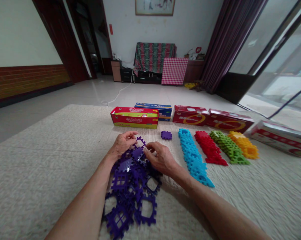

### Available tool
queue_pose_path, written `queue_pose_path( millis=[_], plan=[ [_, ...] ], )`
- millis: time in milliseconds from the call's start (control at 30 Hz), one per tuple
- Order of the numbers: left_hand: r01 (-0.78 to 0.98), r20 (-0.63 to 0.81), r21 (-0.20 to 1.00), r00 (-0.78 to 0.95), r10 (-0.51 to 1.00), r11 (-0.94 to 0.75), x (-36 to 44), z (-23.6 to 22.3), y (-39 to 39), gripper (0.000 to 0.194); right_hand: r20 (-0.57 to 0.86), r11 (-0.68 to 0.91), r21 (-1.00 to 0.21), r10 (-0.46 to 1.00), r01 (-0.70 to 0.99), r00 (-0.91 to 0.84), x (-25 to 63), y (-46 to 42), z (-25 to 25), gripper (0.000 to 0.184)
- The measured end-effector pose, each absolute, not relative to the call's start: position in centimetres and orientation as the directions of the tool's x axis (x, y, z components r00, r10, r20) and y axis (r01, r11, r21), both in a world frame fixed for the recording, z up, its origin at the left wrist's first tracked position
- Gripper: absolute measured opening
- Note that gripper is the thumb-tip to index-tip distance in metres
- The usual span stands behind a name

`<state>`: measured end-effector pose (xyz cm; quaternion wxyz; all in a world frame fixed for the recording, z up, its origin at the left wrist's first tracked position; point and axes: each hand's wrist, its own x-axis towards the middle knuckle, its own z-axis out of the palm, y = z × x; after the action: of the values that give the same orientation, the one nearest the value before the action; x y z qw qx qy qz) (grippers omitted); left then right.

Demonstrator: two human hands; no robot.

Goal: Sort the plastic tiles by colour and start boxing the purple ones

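Between my two hands stands a purple interlocking tile (139, 138) with an open middle and notched edges. My left hand (123, 144) pinches its left side, the index finger stretched past it. At the tile's right corner, my right hand (162, 156) has its thumb and fingers curled closed on it. Below both hands lies a heap of purple interlocking tiles (120, 180), some solid, some with window bars or round holes. One solid purple tile (166, 135) lies apart, beyond my right hand. The fingertips partly hide their contact with the held tile.
Right of my hands run overlapping rows of blue tiles (192, 156), red tiles (210, 148), green tiles (229, 147) and yellow tiles (244, 145). Behind stand a red-yellow box (134, 117), a blue box (165, 112), two dark red boxes (190, 115) and a white-red box (282, 137) on the beige mat (52, 160).
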<state>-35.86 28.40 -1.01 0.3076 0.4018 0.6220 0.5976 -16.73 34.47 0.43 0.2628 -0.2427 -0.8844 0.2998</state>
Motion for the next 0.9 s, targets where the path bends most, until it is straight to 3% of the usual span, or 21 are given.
queue_pose_path(
  millis=[167, 467, 633, 767, 900],
  plan=[
    [0.021, 0.073, 0.997, -0.526, 0.847, -0.073, -35.7, -0.7, 28.5, 0.045, 0.355, 0.588, -0.777, 0.703, 0.223, -0.616, -17.1, 35.3, -0.3, 0.014],
    [0.023, 0.048, 0.999, -0.438, 0.898, -0.042, -34.5, -0.5, 28.8, 0.045, 0.25, 0.318, -0.948, 0.743, -0.001, -0.621, -18.1, 35.4, -0.1, 0.014],
    [0.055, 0.041, 0.998, -0.397, 0.917, -0.021, -34.4, -0.5, 28.7, 0.043, 0.178, 0.175, -0.982, 0.748, -0.069, -0.639, -18.3, 35.6, -0.2, 0.025],
    [0.036, 0.046, 0.999, -0.452, 0.891, -0.034, -34.7, -0.8, 28.8, 0.043, 0.292, 0.306, -0.95, 0.788, -0.068, -0.542, -17.8, 36.7, 0.1, 0.025],
    [-0.042, 0.031, 0.997, -0.511, 0.859, -0.061, -35.1, -1.3, 29.1, 0.042, 0.445, 0.642, -0.742, 0.687, 0.192, -0.575, -16.7, 37.9, 0.8, 0.02]
  ],
)
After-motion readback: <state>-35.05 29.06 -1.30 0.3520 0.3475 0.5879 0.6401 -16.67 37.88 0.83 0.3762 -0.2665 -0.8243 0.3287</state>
